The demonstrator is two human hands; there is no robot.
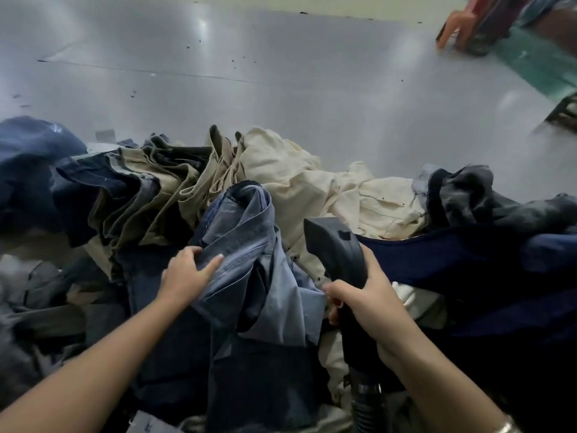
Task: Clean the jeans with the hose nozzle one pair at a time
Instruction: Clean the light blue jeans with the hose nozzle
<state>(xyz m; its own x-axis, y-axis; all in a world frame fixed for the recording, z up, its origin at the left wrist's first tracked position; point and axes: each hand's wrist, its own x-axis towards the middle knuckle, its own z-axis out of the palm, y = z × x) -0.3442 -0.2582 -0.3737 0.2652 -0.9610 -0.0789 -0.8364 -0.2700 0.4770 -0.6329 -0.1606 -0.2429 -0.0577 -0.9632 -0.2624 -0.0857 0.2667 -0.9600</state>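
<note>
left hand (187, 273) grasps fold of light blue jeans (249, 245) atop heap in middle of grey bench (281, 73). right hand (365, 301) clenched round black hose nozzle (334, 245), just right of jeans, tip pointing away. ribbed hose (365, 407) runs down below wrist. cream trousers (296, 170) behind, khaki trousers (162, 182) left, dark navy jeans (468, 270) right.

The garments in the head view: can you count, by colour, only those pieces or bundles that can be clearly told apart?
The pile overlaps, so this counts only pieces that can be told apart.
Light blue jeans, under the left hand: 1
Cream garment: 1
Khaki folded bundle: 1
Navy garment, beside the hose nozzle in the right hand: 1
Dark grey garment: 1
Total: 5
</note>
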